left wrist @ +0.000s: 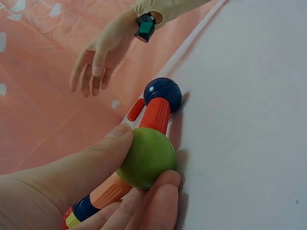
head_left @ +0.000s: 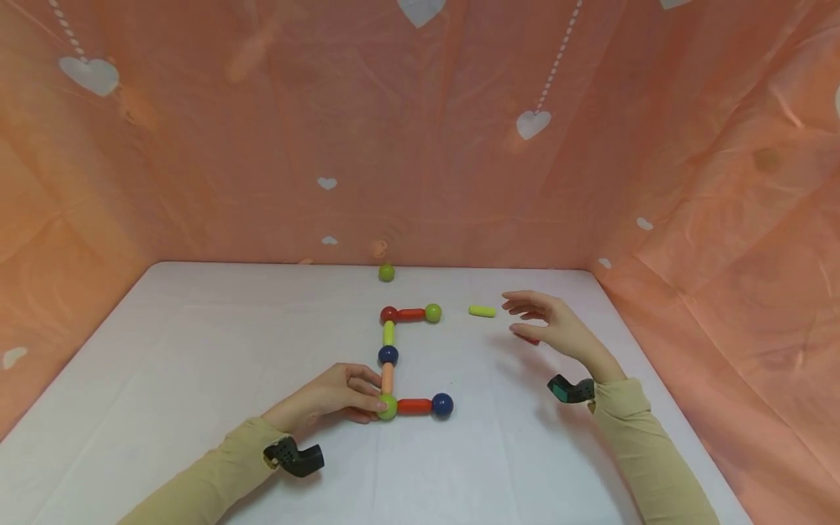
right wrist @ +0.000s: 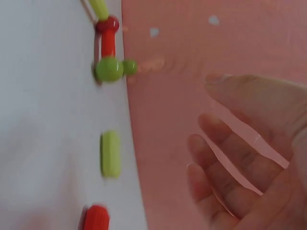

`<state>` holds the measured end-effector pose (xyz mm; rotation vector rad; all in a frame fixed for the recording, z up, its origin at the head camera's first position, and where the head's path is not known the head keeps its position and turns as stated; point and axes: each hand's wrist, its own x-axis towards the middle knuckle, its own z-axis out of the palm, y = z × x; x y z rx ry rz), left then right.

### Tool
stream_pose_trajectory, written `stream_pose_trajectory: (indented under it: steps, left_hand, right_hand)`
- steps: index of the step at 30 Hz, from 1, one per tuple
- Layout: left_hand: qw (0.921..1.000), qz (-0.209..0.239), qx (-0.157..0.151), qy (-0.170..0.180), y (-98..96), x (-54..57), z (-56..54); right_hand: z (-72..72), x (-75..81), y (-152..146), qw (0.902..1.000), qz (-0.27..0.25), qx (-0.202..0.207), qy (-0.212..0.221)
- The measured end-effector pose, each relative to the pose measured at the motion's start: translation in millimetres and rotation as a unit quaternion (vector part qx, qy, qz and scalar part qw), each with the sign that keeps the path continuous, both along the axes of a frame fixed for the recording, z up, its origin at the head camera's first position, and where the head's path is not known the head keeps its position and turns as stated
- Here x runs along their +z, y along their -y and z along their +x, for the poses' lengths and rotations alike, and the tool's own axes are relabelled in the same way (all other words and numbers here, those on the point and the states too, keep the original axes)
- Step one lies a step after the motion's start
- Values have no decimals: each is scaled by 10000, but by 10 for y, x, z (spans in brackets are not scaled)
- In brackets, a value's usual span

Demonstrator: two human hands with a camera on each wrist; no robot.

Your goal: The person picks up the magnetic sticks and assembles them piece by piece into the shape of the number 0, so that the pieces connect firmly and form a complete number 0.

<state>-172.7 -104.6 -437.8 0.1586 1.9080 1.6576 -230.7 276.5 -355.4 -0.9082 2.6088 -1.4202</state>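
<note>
My left hand pinches a green ball between thumb and fingers, at the near corner of a joined ball-and-rod shape on the table. From that ball a red rod runs right to a dark blue ball, and a peach rod runs away to another blue ball. Beyond it a yellow-green rod, a red ball, a second red rod and a green ball follow. My right hand, fingers spread and holding nothing, hovers above a loose red rod.
A loose yellow-green rod lies left of the right hand. One separate green ball sits by the far edge of the white table. Orange cloth with white hearts hangs behind and along both sides.
</note>
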Motion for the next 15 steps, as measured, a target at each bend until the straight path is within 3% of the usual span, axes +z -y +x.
stream_pose_trajectory:
  steps: [6, 15]
  left_hand:
    - [10000, -18, 29, 17, -1, 2, 1]
    - [10000, -13, -15, -6, 0, 0, -6]
  right_hand:
    - [-209, -301, -271, 9995, -6, -292, 108]
    - [-247, -486, -477, 9971, -17, -461, 609]
